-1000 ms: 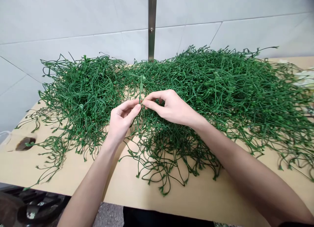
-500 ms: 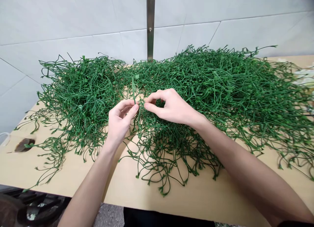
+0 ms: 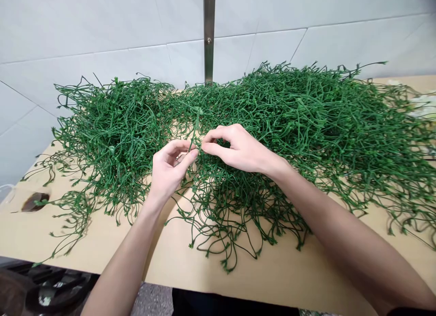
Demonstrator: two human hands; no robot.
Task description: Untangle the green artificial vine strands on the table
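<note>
A wide heap of thin green plastic stems covers a tan cardboard-topped table. My left hand and my right hand meet at the middle of the heap. Both pinch with thumb and forefinger on one green stem that stands up between them. Their fingertips almost touch. A tangle of stems hangs toward the table's front edge below my hands.
A grey tiled wall with a vertical metal strip rises behind the table. A dark hole shows in the cardboard at the far left. Dark objects lie on the floor at lower left. Pale items sit at the right edge.
The upright stem between my fingers has swung from leaning left back to nearly upright. My hands have stayed in the same spot, still pinching.
</note>
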